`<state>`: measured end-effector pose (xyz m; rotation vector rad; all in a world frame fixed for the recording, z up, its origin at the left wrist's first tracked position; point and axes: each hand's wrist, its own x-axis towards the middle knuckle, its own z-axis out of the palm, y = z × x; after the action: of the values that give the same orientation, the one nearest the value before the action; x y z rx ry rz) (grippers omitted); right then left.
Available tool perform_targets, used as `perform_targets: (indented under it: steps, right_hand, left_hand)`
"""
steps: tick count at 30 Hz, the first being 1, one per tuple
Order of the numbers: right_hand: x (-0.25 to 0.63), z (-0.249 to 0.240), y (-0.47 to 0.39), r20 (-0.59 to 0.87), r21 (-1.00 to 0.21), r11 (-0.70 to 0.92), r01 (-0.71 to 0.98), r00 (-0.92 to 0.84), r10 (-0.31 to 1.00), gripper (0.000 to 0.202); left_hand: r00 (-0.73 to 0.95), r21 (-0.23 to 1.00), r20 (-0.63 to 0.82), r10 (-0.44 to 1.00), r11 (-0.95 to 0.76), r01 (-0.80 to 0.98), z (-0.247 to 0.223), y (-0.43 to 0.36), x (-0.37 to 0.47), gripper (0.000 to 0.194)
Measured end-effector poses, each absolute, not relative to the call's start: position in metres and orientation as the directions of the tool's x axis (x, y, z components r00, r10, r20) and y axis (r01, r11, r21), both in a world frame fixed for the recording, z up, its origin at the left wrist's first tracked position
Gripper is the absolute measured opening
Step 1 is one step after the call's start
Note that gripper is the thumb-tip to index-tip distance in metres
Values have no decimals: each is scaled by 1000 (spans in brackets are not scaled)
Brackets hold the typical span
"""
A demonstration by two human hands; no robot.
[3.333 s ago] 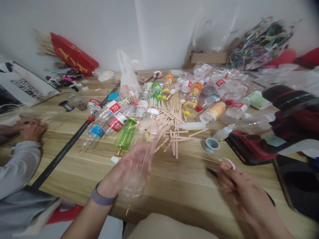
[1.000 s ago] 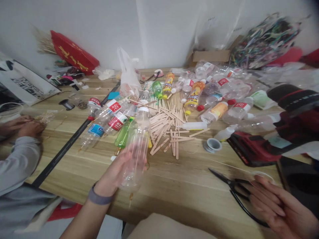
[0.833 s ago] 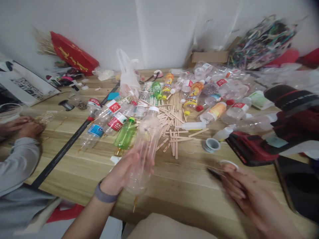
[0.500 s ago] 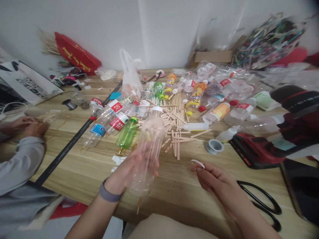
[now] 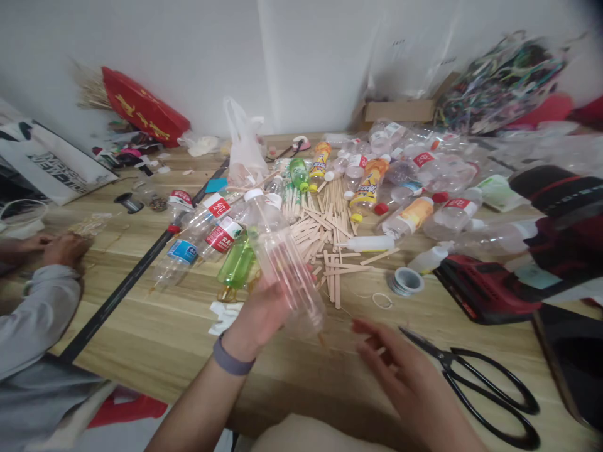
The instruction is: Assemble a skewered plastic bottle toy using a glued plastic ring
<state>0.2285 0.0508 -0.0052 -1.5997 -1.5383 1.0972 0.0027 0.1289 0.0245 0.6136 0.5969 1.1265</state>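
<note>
My left hand (image 5: 267,312) is closed around the body of a clear plastic bottle (image 5: 289,267) with a white cap. The bottle slants, cap end pointing up and to the left, and a small thin stick (image 5: 322,340) shows at its base. Close to the bottle's base, my right hand (image 5: 389,351) has its fingers apart and slightly curled, somewhat blurred, with nothing visible in them. Just beyond it a thin white ring (image 5: 382,301) lies on the table. Black-handled scissors (image 5: 445,359) lie to the right of this hand.
Many bottles (image 5: 452,166) crowd the back right. Wooden sticks (image 5: 333,276) are heaped mid-table beside a grey spool (image 5: 406,280). A red and black power tool (image 5: 490,285) stands at right. Across the left runs a black strip (image 5: 117,294); beyond it are another person's hands (image 5: 59,248).
My right hand has let go of the white ring, which now lies on the table. My left hand has tilted the bottle, its base swinging right towards my right hand. More of the scissors shows.
</note>
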Motion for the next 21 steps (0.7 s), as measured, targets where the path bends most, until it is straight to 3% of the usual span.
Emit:
perform_targets:
  steps: [4,8,11,15,21]
  right_hand:
    - [206,-9,43,-317,-935,-280,220,-159,935,36]
    - [206,-14,37,-363,-926,-353,133,-52,931,35]
    - [209,-16,36,-417,-907,-407,108,-104,903,39]
    - [208,-16,35,-449,-894,-446,53,-117,886,41]
    - [204,-19,28,-454,-891,-453,-18,29,891,38]
  left_hand:
    - [300,707,-93,949,275,-651,22,119,17,67]
    - [307,709,-86,948,275,-649,19,112,19,75]
    - [329,679,-49,943,273,-682,17,111,16,83]
    - [340,667,-67,938,295,-684,12,113,13,75]
    - [231,696,-123,965,249,-673,8,112,11,71]
